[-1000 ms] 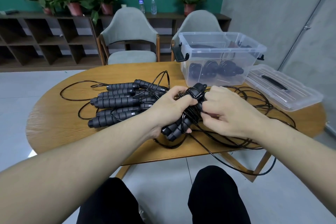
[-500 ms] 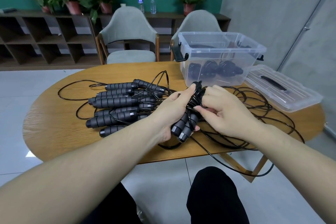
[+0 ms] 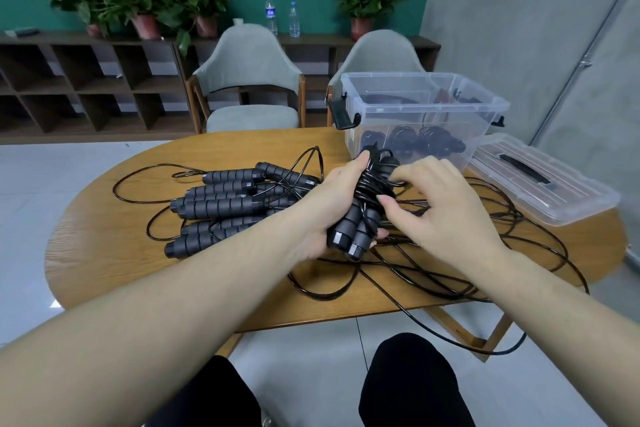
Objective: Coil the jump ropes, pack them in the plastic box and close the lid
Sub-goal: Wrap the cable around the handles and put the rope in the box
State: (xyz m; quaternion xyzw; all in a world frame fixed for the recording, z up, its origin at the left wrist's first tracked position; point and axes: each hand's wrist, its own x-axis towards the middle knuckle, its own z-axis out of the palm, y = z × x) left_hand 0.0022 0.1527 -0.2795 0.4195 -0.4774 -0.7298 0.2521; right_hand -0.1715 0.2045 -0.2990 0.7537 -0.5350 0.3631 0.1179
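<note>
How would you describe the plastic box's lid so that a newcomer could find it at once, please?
Start at the round wooden table and find the clear plastic box standing open at its far right. The lid lies flat on the table just right of that box, at the table's edge. Unlike the tall open box, it is a shallow, ribbed clear panel with a black handle on top.

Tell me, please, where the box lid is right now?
In the head view, the lid lies flat at the table's far right edge, just right of the open box and beyond the right hand.
</note>
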